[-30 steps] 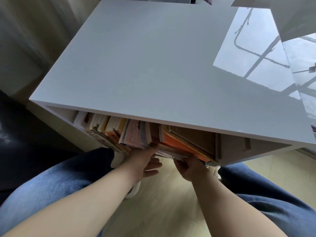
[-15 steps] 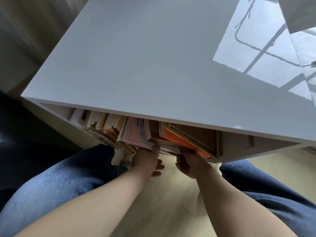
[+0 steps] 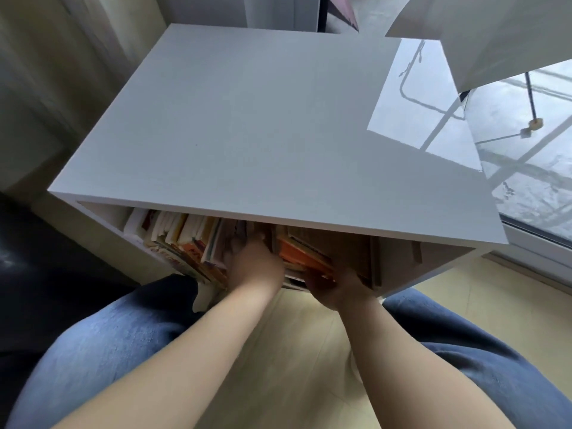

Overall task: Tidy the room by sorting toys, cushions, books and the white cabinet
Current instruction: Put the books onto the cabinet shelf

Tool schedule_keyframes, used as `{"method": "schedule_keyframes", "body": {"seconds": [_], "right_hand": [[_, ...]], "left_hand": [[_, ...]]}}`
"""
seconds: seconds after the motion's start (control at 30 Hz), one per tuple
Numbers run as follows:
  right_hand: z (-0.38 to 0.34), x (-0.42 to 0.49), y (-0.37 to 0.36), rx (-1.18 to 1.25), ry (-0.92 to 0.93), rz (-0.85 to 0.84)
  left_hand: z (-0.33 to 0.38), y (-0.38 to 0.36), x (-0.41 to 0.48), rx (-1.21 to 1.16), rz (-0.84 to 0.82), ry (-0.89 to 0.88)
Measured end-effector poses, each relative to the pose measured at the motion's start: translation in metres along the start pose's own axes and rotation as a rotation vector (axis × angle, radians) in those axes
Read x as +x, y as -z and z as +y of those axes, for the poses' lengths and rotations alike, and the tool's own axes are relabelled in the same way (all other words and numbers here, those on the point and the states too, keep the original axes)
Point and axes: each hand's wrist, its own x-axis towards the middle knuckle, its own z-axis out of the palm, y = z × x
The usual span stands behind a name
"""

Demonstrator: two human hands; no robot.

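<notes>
A white cabinet (image 3: 263, 125) stands in front of me, seen from above, its open front facing my knees. A row of thin books (image 3: 185, 239) leans inside its left and middle part. An orange book (image 3: 301, 257) lies slanted among them at the right. My left hand (image 3: 253, 266) reaches into the gap between the books, its fingers hidden inside and blurred. My right hand (image 3: 337, 287) grips the lower edge of the orange book and the ones around it from below.
A brown board (image 3: 396, 258) lines the cabinet's right inner part. A dark sofa (image 3: 46, 274) lies at the left, curtains (image 3: 62, 72) behind it. A window (image 3: 532, 168) runs along the right. Pale floor (image 3: 297, 345) shows between my blue-jeaned knees.
My left hand has gone deeper in between the books. The right hand has shifted right along the orange book's edge. My head has pulled back, so more of the cabinet top shows.
</notes>
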Motion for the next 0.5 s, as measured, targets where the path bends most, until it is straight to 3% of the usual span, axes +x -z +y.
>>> {"method": "schedule_keyframes", "body": {"seconds": [0.33, 0.4, 0.47, 0.5], "right_hand": [[-0.006, -0.001, -0.008, 0.038, -0.066, 0.044], [-0.007, -0.002, -0.007, 0.047, -0.056, 0.04], [-0.011, -0.002, -0.006, 0.049, -0.057, 0.038], [-0.012, -0.002, -0.005, 0.049, -0.064, 0.037]], "left_hand": [[0.025, 0.002, 0.013, -0.416, -0.088, 0.186], [0.028, 0.006, 0.011, -0.3, -0.103, 0.245], [0.022, 0.001, 0.017, -0.542, -0.075, 0.29], [0.02, -0.002, 0.016, -0.537, -0.109, 0.302]]}}
